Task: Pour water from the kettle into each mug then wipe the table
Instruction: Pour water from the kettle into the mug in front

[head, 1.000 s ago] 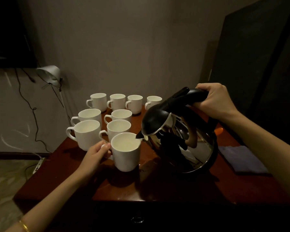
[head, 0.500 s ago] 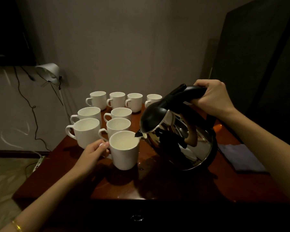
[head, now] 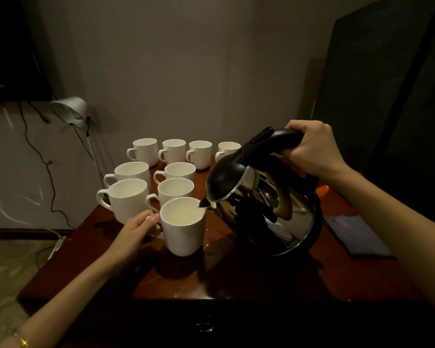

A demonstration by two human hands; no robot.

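A shiny steel kettle [head: 281,222] with a black lid and handle is tilted to the left, its spout over the rim of the nearest white mug [head: 183,229]. My right hand [head: 312,146] grips the kettle's black handle from above. My left hand [head: 138,229] holds the near mug by its handle on the dark red table [head: 236,280]. Several more white mugs [head: 128,199] stand in rows behind it, handles to the left. A folded bluish cloth [head: 357,237] lies on the table to the right of the kettle.
A small orange thing [head: 322,190] shows behind the kettle. A grey lamp [head: 70,110] and hanging cables [head: 48,172] are at the wall on the left, with a power strip [head: 57,247] on the floor. A dark panel [head: 387,96] stands at the right.
The kettle has tipped a little further, and its spout stays at the near mug's rim. Both hands keep their holds.
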